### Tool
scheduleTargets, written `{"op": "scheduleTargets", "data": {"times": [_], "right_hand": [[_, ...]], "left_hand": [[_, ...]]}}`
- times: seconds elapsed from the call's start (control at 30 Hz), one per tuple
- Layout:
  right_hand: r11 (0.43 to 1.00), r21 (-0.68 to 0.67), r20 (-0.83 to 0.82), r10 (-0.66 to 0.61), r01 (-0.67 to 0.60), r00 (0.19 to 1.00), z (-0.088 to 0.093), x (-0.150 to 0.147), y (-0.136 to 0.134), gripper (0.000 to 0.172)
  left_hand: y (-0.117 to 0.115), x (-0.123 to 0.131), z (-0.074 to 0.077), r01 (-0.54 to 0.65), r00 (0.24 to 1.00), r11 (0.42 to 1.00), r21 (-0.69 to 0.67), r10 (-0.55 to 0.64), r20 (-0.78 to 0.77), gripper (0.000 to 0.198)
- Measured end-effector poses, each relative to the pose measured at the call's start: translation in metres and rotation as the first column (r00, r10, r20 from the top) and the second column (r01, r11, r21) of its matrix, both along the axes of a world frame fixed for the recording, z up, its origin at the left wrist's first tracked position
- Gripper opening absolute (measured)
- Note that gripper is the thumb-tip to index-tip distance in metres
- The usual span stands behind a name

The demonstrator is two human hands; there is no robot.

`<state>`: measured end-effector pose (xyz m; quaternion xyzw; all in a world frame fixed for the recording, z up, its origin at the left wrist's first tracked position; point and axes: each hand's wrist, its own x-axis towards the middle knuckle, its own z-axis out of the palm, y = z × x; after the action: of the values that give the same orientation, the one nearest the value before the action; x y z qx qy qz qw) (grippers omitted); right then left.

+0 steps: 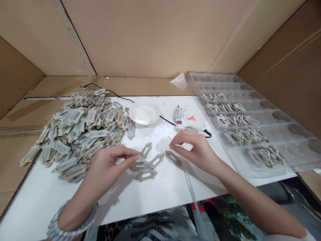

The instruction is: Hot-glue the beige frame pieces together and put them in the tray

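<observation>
My left hand point(110, 164), wearing a beaded bracelet on the wrist, has its thumb and forefinger pinched at the lower end of a small grey frame-shaped piece point(146, 149). Three similar flat pieces with long cut-out middles lie beside those fingertips, one of them a frame piece point(146, 175) nearest me. Another grey piece point(173, 157) rests just below the fingertips of my right hand point(197, 147). That hand's thumb and forefinger are closed together over the white table point(160, 197); whatever is between them is too small to make out.
A large heap of grey frame pieces point(75, 134) covers the left side. Behind stands a white dish point(144, 113), with a small white device point(178, 114), an orange scrap point(191, 118) and a black-corded tool. On the right lies a clear compartment tray point(276, 115) with pieces in several rows. Cardboard walls point(155, 40) enclose the table.
</observation>
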<state>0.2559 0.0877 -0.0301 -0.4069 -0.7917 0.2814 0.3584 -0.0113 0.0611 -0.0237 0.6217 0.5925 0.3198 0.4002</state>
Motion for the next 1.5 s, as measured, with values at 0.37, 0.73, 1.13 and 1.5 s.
{"op": "scheduleTargets", "data": {"times": [0.37,0.73,1.13,1.5], "right_hand": [[0.880,0.461,0.347,-0.058,-0.117,0.936,-0.035,0.020,-0.029,0.024],[0.869,0.478,0.404,-0.086,-0.130,0.911,-0.041,0.017,-0.033,0.021],[0.896,0.424,0.419,-0.066,-0.131,0.905,-0.036,0.017,-0.032,0.017],[0.909,0.391,0.386,-0.021,-0.143,0.922,-0.038,0.028,-0.035,0.013]], "left_hand": [[-0.021,0.000,-0.026,-0.046,0.981,0.999,-0.025,0.040,-0.191,0.030],[-0.025,-0.002,-0.028,-0.083,0.978,0.996,-0.028,0.076,-0.195,0.032],[-0.028,-0.001,-0.029,-0.142,0.980,0.989,-0.053,0.132,-0.151,0.037],[-0.031,-0.001,-0.036,-0.159,0.981,0.981,-0.106,0.146,-0.127,0.039]]}}
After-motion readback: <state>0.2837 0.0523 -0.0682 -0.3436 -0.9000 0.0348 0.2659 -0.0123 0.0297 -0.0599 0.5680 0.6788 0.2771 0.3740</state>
